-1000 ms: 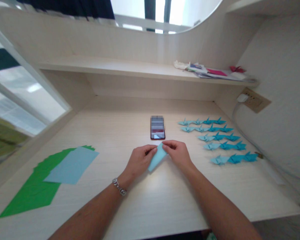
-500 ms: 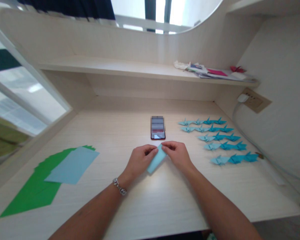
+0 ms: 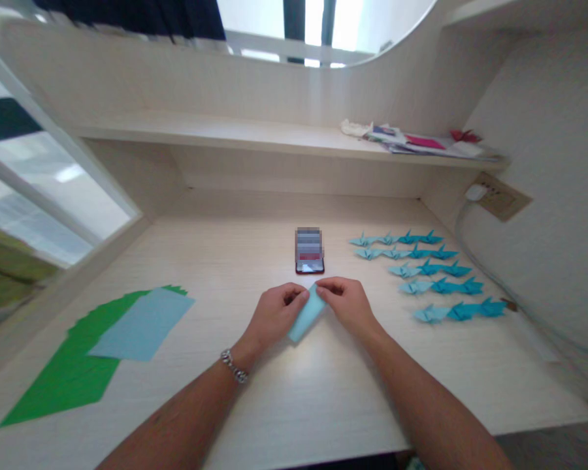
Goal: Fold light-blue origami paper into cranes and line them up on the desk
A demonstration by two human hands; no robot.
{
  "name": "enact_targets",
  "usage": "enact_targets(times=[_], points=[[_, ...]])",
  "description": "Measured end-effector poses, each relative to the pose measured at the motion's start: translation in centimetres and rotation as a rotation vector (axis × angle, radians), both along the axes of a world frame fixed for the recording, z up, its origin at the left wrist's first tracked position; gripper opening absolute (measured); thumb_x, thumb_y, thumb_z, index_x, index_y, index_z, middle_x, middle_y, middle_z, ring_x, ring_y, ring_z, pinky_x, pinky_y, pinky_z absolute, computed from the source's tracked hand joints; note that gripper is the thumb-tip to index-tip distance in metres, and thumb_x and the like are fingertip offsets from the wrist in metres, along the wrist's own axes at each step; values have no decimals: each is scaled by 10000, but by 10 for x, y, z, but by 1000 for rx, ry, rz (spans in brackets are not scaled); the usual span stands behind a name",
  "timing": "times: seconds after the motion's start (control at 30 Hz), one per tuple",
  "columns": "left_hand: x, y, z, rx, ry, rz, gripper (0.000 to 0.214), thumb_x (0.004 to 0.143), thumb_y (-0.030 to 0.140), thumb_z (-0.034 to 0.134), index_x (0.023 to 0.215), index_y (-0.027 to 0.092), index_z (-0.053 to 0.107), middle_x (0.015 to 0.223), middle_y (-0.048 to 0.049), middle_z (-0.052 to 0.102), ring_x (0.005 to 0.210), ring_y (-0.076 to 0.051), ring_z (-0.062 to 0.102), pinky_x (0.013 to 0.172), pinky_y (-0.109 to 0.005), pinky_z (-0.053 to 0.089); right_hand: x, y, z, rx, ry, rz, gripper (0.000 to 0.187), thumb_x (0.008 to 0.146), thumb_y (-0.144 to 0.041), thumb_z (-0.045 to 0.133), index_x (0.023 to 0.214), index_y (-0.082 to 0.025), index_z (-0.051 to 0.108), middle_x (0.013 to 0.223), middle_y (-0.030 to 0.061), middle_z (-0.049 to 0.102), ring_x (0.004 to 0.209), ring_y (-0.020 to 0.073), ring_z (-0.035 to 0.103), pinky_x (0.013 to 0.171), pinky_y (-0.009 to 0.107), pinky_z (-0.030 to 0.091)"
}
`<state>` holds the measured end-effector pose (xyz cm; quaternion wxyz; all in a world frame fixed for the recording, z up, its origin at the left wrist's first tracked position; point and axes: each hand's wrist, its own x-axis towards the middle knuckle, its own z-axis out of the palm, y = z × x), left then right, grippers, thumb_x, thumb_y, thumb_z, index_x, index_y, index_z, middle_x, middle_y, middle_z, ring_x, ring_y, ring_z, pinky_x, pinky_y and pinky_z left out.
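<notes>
A narrow folded piece of light blue paper (image 3: 306, 318) slants across the desk between my hands. My left hand (image 3: 278, 312) pinches its upper left edge with thumb and fingers. At the top right corner, the thumb and fingers of my right hand (image 3: 347, 301) close on the same paper. Just beyond my fingertips lies a phone (image 3: 310, 250) with its screen partly blurred. To the right, several rows of folded blue paper cranes (image 3: 441, 286) stand on the desk, shading from pale to deeper blue.
Fanned green paper sheets (image 3: 53, 385) lie at the left, with light blue sheets (image 3: 144, 326) on top. Papers (image 3: 416, 142) rest on the shelf (image 3: 225, 129) at the back. A cable (image 3: 490, 271) runs from the wall socket (image 3: 504, 196) along the right side.
</notes>
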<state>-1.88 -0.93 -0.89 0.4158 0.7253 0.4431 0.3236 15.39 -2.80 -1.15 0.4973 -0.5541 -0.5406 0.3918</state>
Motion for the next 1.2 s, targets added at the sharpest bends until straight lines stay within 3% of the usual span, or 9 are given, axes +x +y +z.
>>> enact_targets(times=[1.2], points=[[3, 0, -3, -97, -110, -27, 257, 815, 373, 543, 832, 148, 667, 756, -56, 676, 652, -152, 595, 587, -253, 446, -3, 1, -1, -18, 13, 15, 161, 699, -247, 658, 823, -163, 714, 772, 55, 718, 702, 186, 653, 670, 299, 501]])
